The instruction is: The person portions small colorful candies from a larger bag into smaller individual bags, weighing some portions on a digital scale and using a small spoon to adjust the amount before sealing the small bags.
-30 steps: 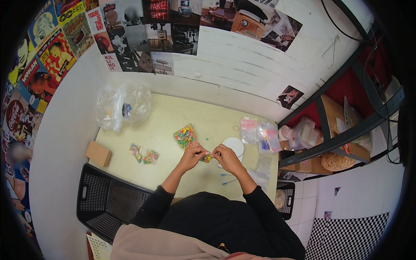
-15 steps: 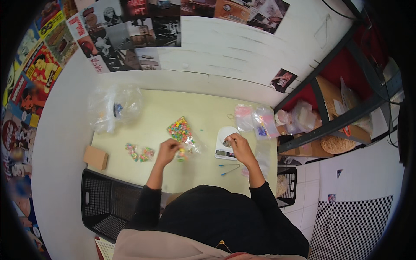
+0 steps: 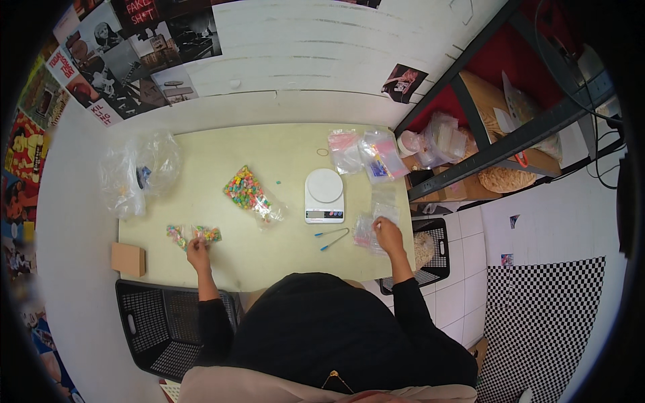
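Observation:
At the table's left front, my left hand [image 3: 198,254] has its fingers closed on a small clear bag of colourful candy [image 3: 209,233]. Another small candy bag [image 3: 177,235] lies beside it, partly behind the fingertips. My right hand [image 3: 390,235] is at the right edge of the table, its fingers pinched on a flat clear plastic bag [image 3: 366,234] among several such bags. Between the hands stands a white kitchen scale [image 3: 324,191] with nothing on its round plate. A larger clear bag of multicoloured candy [image 3: 246,189] lies on the table, its mouth toward me.
Blue-tipped tongs [image 3: 332,238] lie before the scale. Packs of plastic bags [image 3: 383,156] lie at the back right, a crumpled clear bag [image 3: 141,171] at the back left. A brown box [image 3: 127,259] sits at the left edge. Black crates [image 3: 164,322] and shelving [image 3: 463,164] flank the table.
My left hand has moved left with the small candy bag to the other small ones. My right hand has left the scale and moved to the clear bags. The view has shifted right.

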A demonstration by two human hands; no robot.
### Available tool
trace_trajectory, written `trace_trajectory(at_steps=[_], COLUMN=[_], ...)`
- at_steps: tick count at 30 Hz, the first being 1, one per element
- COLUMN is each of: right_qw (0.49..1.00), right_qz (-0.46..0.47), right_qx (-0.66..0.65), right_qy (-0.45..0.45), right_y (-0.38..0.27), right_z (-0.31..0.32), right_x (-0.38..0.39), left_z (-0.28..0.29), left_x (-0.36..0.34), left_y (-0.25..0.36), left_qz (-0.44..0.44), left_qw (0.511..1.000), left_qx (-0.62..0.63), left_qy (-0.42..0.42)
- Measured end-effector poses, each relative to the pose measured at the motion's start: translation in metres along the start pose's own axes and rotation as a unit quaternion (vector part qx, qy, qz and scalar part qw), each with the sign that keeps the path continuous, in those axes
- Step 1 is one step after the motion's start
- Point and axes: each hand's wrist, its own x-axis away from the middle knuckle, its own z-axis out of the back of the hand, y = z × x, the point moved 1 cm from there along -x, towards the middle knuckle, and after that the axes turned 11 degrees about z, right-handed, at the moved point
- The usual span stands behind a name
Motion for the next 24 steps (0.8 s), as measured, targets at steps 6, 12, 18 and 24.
trace_trajectory(at_steps=[6,12,18,24], right_qw=[0.998,0.998,0.994,0.986], right_qz=[0.000,-0.036,-0.062,-0.081], right_qx=[0.069,0.043,-0.003,-0.115], right_qy=[0.009,0.019,0.093,0.090], right_y=[0.017,0.023,0.006,0.001], right_z=[-0.047,-0.053,-0.022,-0.001], right_x=[0.018,0.015,0.002,-0.012], left_z=[0.009,-0.021,-0.101,-0.158], left_x=[0.011,0.061,0.158,0.209], left_y=[0.016,0.072,0.113,0.132], left_qz=[-0.113,-0.242,-0.305,-0.321], left_qw=[0.974,0.959,0.932,0.870], left_qx=[-0.125,-0.120,-0.106,-0.138], left_qy=[0.150,0.081,-0.166,-0.347])
